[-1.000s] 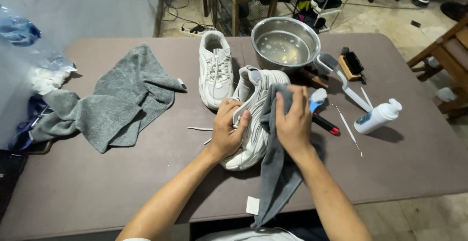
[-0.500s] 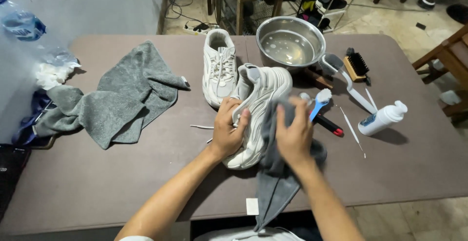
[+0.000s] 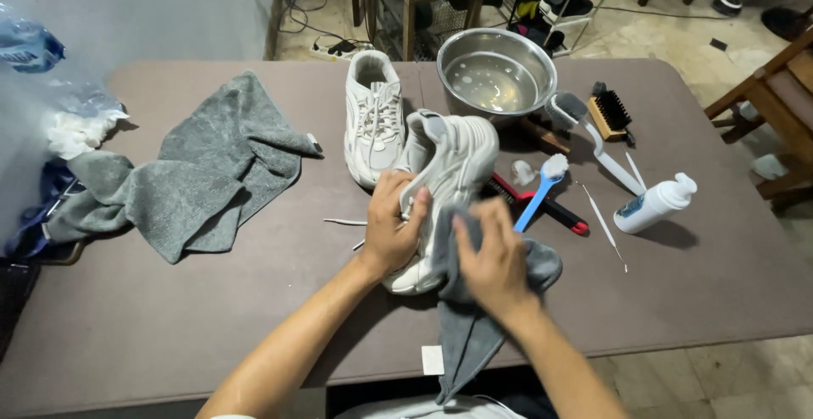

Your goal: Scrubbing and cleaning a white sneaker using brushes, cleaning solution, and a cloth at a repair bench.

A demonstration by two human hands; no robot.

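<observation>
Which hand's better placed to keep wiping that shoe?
Right. The right hand already presses the grey cloth against the shoe, while the left hand grips the shoe's side, steadying it.

Pale sneaker and grey cloth

The white sneaker (image 3: 445,182) lies tilted on its side, toe toward twelve o'clock; the grey cloth (image 3: 474,334) presses its six-o'clock end, draping off the table edge.

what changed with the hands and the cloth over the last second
The right hand slid the grey cloth down the side of the white shoe, from near its upper part toward the sole end closest to the person. The left hand kept its grip on the shoe. The second shoe, metal bowl and brushes stayed put.
</observation>
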